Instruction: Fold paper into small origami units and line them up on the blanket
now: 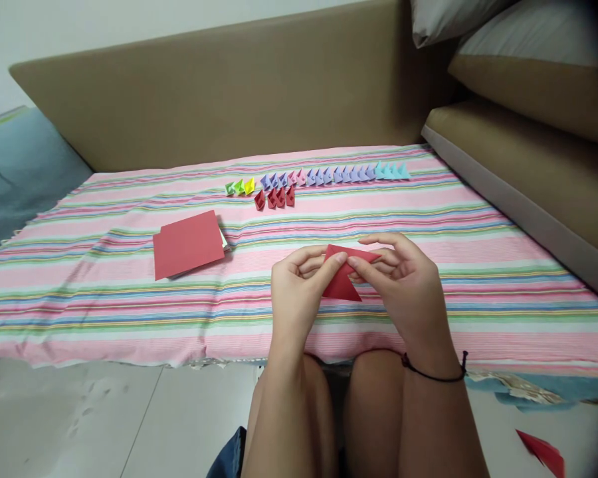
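Note:
Both hands hold one piece of folded red paper (pixel 342 287) above the front part of the striped cloth. My left hand (pixel 299 282) pinches its left side, with the thumb pressed on the front face. On the right, my right hand (pixel 403 279) grips the upper corner between thumb and fingers, its index finger lifted off. One pointed flap hangs down between the hands. Part of the paper is hidden behind the thumbs and fingers. To the left lies a stack of red paper sheets (pixel 189 245), with lighter sheets peeking out beneath.
A row of small folded paper pieces (pixel 346 175) in green, yellow, purple, pink and turquoise runs along the back of the striped cloth (pixel 104 265). Several dark red folded pieces (pixel 280 198) sit before it. Cushions (pixel 528 133) are stacked at right. Red paper (pixel 542 453) lies low at right.

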A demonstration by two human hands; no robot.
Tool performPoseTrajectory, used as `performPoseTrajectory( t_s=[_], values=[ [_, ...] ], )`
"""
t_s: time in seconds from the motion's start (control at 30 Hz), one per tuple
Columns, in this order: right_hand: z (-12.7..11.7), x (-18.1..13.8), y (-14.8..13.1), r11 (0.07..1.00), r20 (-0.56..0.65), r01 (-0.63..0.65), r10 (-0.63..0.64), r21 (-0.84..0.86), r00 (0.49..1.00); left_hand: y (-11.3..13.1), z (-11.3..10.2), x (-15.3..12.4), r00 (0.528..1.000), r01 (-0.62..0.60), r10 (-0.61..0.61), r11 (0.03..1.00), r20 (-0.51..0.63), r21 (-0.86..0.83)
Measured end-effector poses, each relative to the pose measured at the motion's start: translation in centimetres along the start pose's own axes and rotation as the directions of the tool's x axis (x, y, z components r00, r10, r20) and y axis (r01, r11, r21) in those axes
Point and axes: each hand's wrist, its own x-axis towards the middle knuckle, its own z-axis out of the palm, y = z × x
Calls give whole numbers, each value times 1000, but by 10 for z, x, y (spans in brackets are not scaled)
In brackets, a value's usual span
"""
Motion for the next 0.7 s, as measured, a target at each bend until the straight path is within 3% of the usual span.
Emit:
performPoseTrajectory(
  t_s=[0.2,0.4,0.7],
  values=[
    [-1,-1,1,996,69,-78,75,47,995,-5,-3,1,998,-28,27,999,-57,-17],
    [-1,-2,4,975,277,-211,184,72,943,-4,-4,1,993,-38,35,999,-116,-28],
    [2,-3,8,985,171,-172,175,-28,970,-5,-4,1,996,-38,35,999,-85,-39]
  ],
)
